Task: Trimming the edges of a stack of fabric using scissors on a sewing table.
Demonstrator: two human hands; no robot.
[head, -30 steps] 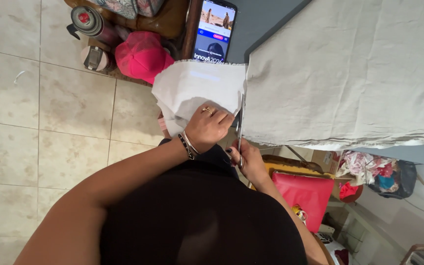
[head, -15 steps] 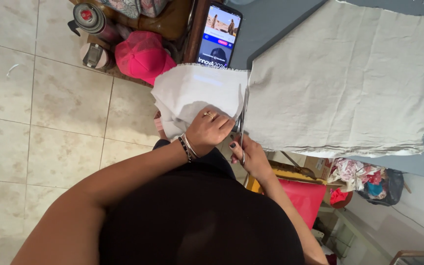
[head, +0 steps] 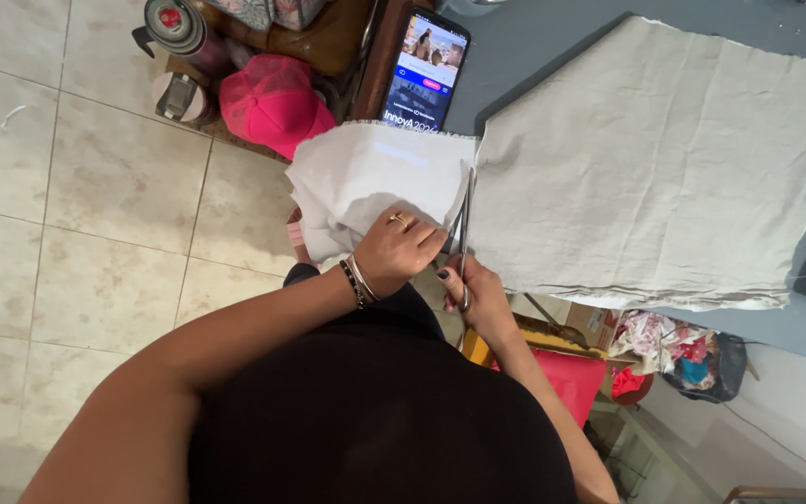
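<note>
A large pale grey cloth [head: 664, 159] lies spread on a blue-grey table [head: 534, 47]. Its cut-off left part [head: 366, 177] hangs over the table edge. My left hand [head: 398, 247], with a ring and bracelets, grips that hanging piece. My right hand [head: 473, 294] holds metal scissors [head: 465, 219]. Their blades point away from me along the cut line between the two cloth parts.
A phone [head: 426, 70] with a lit screen lies at the table's corner. A pink cap [head: 272, 103], a flask [head: 174, 23] and a small container [head: 174, 93] sit on the tiled floor at left. Bags and colourful scraps [head: 673, 350] lie under the table, right.
The scissors have advanced further along the cloth, lengthening the cut. The view has shifted slightly, showing more of the table and cloth.
</note>
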